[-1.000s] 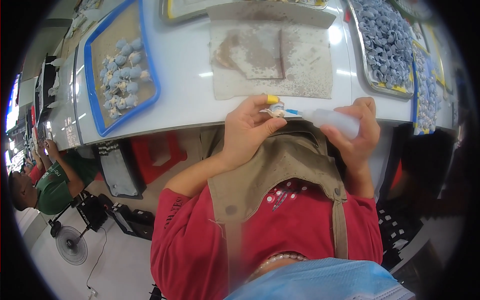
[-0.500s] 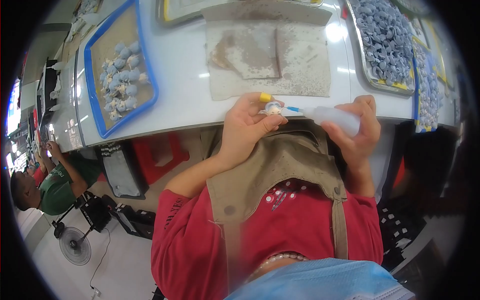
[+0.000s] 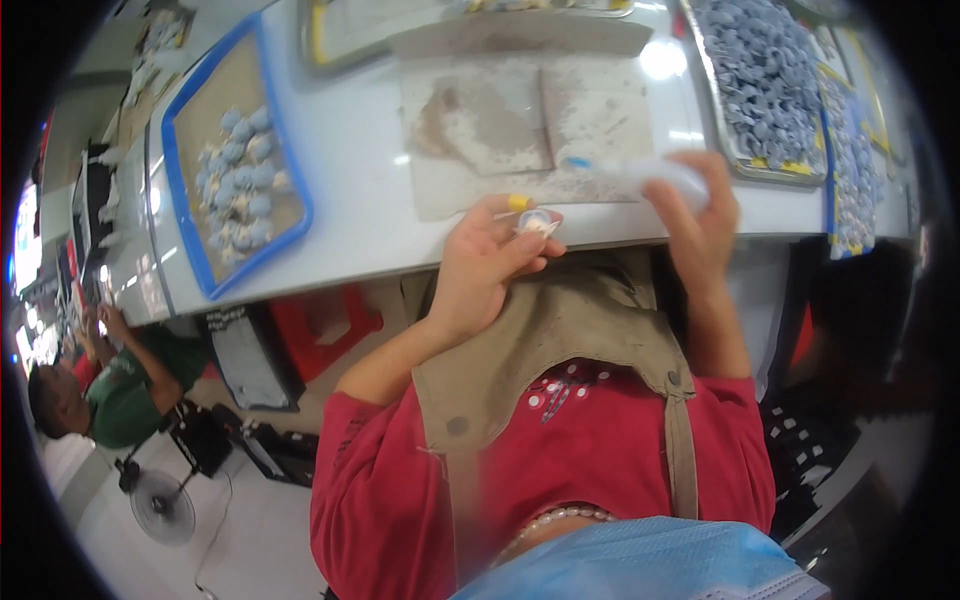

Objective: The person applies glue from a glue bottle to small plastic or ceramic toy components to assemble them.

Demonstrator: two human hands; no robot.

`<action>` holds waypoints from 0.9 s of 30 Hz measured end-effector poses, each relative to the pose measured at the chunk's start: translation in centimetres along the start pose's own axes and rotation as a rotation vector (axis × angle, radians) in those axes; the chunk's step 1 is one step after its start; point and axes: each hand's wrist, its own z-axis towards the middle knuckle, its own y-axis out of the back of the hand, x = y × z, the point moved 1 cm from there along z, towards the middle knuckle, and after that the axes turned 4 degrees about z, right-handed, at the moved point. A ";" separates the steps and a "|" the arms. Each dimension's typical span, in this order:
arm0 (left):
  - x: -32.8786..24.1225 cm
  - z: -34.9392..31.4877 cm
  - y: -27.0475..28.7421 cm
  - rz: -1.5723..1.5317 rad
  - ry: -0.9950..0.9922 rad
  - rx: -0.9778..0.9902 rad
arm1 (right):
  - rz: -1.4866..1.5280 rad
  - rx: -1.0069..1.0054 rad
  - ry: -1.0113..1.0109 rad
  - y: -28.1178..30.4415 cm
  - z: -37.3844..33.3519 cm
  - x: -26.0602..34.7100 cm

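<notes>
Near the front edge of the table, my left hand (image 3: 476, 262) pinches a small doll-like figurine head (image 3: 537, 224) with a pale face and a blue-grey top. A yellow band wraps one of its fingertips. My right hand (image 3: 706, 225) grips a whitish squeeze bottle (image 3: 672, 183), lying sideways in the fingers and smeared by motion. Its blue tip (image 3: 578, 162) points left over a stained sheet (image 3: 440, 190), apart from the figurine head.
On the left, a blue-rimmed tray (image 3: 303, 222) carries several blue-grey and cream figurine heads (image 3: 240, 180). A metal tray (image 3: 722, 128) heaped with blue-grey pieces (image 3: 765, 80) stands at the right, beside another tray of small parts (image 3: 853, 190). A co-worker in green (image 3: 140, 385) sits far left.
My right hand has lifted the squeeze bottle up and away, so its tip has left the figurine head. The left hand has shifted slightly left, still holding the head.
</notes>
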 end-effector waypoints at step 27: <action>-0.7 1.1 -2.5 0.070 -0.034 0.183 | -0.799 -0.296 0.305 13.8 13.4 -7.1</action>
